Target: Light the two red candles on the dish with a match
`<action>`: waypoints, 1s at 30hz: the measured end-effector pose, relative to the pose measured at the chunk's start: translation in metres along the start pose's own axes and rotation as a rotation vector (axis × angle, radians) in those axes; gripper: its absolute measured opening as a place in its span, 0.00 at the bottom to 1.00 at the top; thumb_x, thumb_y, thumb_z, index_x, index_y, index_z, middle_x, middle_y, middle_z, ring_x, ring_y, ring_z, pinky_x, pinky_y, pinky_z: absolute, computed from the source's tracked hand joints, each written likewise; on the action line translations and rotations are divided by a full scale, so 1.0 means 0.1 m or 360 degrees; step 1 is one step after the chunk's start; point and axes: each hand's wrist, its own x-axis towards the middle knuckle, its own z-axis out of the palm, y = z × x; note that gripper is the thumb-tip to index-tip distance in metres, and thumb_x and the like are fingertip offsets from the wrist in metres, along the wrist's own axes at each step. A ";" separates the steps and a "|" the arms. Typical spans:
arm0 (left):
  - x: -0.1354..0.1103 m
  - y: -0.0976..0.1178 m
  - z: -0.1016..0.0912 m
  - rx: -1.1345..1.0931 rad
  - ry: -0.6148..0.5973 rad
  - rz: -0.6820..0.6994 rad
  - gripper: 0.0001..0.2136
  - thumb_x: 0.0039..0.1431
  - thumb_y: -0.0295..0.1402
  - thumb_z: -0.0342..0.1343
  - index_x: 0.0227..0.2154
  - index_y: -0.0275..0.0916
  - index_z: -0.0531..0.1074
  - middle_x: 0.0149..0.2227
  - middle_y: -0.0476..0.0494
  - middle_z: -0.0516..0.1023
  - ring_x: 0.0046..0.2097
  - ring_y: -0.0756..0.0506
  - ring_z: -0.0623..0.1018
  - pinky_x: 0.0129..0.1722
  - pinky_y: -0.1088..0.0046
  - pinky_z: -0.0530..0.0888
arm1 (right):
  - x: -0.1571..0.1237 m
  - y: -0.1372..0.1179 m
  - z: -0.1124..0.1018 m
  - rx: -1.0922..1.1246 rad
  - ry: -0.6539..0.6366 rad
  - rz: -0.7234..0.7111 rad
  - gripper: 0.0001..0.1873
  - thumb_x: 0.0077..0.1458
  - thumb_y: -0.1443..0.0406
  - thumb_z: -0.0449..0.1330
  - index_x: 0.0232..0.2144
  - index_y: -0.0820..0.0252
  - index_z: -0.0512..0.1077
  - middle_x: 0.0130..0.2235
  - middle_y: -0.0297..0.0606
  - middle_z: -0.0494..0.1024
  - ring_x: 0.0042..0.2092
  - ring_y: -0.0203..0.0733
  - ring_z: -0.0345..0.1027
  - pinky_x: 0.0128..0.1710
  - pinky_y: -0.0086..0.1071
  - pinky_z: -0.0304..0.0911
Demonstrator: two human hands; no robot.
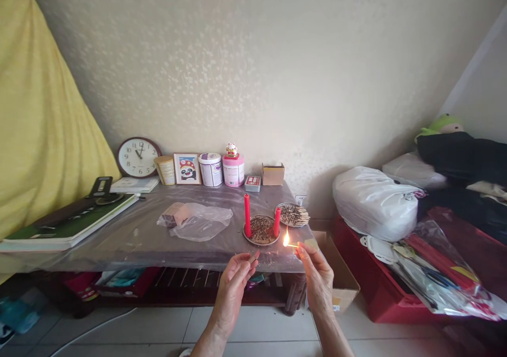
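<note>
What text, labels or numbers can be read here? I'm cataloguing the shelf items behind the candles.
Round brown-rimmed wall clock: hour numerals ring the dial, too small to quote.
White cylindrical tin: printed label, blurred.
Pink cylindrical tin: print, unreadable.
Small red and white box: blurred.
Green-covered book: white marks, illegible.
Nothing can be quoted with confidence.

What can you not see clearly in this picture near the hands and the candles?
- Left hand: what its fingers hold is too small to tell.
- Candles: wicks too small, head view.
- Tray contents: blurred.
- Burning match: the right hand covers its end.
</note>
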 end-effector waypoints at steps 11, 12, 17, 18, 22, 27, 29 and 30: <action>0.00 0.01 -0.02 0.0008 -0.0024 -0.0022 0.08 0.57 0.36 0.57 0.38 0.39 0.73 0.46 0.41 0.79 0.49 0.44 0.74 0.56 0.62 0.63 | 0.02 -0.06 0.02 0.0045 -0.0024 0.0031 0.15 0.40 0.56 0.70 0.29 0.58 0.76 0.30 0.33 0.77 0.34 0.38 0.68 0.40 0.33 0.63; 0.01 0.00 -0.02 0.0007 -0.0028 -0.0023 0.08 0.57 0.36 0.57 0.38 0.39 0.73 0.46 0.41 0.79 0.49 0.44 0.74 0.56 0.62 0.63 | 0.03 -0.09 0.02 0.0042 -0.0035 0.0030 0.15 0.40 0.56 0.70 0.29 0.58 0.76 0.30 0.32 0.77 0.33 0.38 0.67 0.39 0.33 0.62; 0.02 -0.03 -0.02 -0.0010 -0.0035 -0.0009 0.08 0.57 0.36 0.57 0.38 0.40 0.73 0.44 0.43 0.80 0.48 0.44 0.74 0.55 0.63 0.63 | 0.08 -0.21 0.05 0.0063 -0.0124 0.0066 0.14 0.40 0.56 0.70 0.28 0.58 0.77 0.27 0.30 0.75 0.31 0.35 0.64 0.36 0.29 0.60; 0.03 -0.04 -0.03 -0.0009 -0.0032 -0.0011 0.08 0.57 0.37 0.57 0.37 0.40 0.73 0.43 0.43 0.80 0.48 0.44 0.74 0.55 0.63 0.63 | 0.10 -0.23 0.06 0.0067 -0.0144 0.0076 0.14 0.40 0.56 0.70 0.28 0.58 0.77 0.27 0.30 0.74 0.31 0.35 0.63 0.35 0.29 0.60; 0.03 -0.06 -0.04 -0.0002 -0.0031 -0.0015 0.08 0.57 0.37 0.57 0.37 0.40 0.74 0.42 0.44 0.80 0.48 0.45 0.74 0.54 0.65 0.64 | 0.18 -0.28 0.08 0.0075 -0.0215 0.0102 0.14 0.39 0.58 0.71 0.28 0.57 0.77 0.26 0.30 0.75 0.30 0.34 0.63 0.34 0.27 0.59; 0.03 -0.08 -0.05 -0.0015 -0.0029 -0.0014 0.08 0.56 0.37 0.58 0.37 0.41 0.74 0.41 0.45 0.80 0.47 0.45 0.75 0.53 0.65 0.64 | 0.28 -0.29 0.12 0.0042 -0.0258 0.0053 0.12 0.41 0.57 0.70 0.27 0.57 0.77 0.26 0.30 0.75 0.30 0.34 0.63 0.32 0.27 0.59; 0.04 -0.09 -0.05 -0.0013 -0.0038 -0.0018 0.08 0.57 0.37 0.58 0.37 0.40 0.74 0.41 0.45 0.80 0.46 0.45 0.75 0.53 0.65 0.64 | 0.33 -0.30 0.15 0.0040 -0.0261 0.0016 0.13 0.40 0.56 0.70 0.27 0.57 0.77 0.26 0.31 0.74 0.29 0.34 0.62 0.32 0.28 0.58; 0.04 -0.09 -0.05 -0.0011 -0.0038 -0.0017 0.08 0.57 0.36 0.57 0.37 0.40 0.74 0.40 0.45 0.80 0.46 0.45 0.75 0.53 0.65 0.64 | 0.35 -0.30 0.17 0.0040 -0.0260 0.0000 0.13 0.40 0.56 0.70 0.26 0.57 0.76 0.26 0.31 0.74 0.30 0.35 0.62 0.32 0.28 0.58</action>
